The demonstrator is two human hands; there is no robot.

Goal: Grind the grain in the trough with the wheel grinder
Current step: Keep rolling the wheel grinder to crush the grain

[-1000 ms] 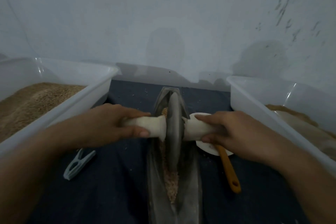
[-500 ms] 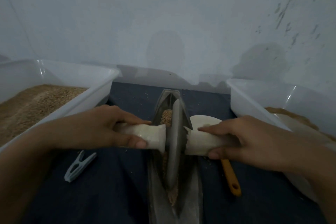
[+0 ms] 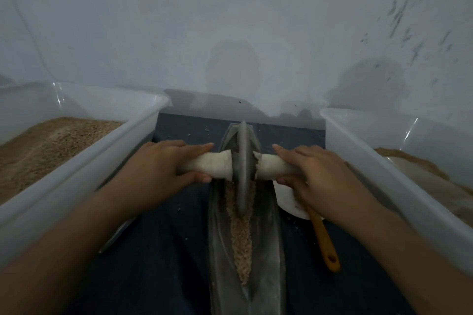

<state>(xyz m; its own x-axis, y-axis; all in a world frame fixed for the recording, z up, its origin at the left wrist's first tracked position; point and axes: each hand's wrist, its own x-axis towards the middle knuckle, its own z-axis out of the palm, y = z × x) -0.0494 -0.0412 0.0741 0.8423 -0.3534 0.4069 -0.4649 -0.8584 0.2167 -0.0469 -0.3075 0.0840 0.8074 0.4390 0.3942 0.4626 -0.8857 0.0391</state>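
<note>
A long grey boat-shaped trough [image 3: 273,245] lies on the dark cloth, running away from me. A strip of pale crushed grain [image 3: 242,238] fills its groove. The grey wheel grinder [image 3: 242,169] stands upright in the groove near the trough's far end. Its white wrapped axle handles stick out to both sides. My left hand [image 3: 163,163] grips the left handle [image 3: 212,167]. My right hand [image 3: 317,171] grips the right handle [image 3: 271,166].
A white plastic bin [image 3: 107,161] of brown grain stands at the left, and a second white bin [image 3: 378,166] with ground meal at the right. A white dish [image 3: 286,197] and an orange-handled tool [image 3: 325,243] lie right of the trough. A pale wall stands close behind.
Both hands have pushed the wheel away from me along the trough, towards its far end. More of the grain strip near me is now uncovered.
</note>
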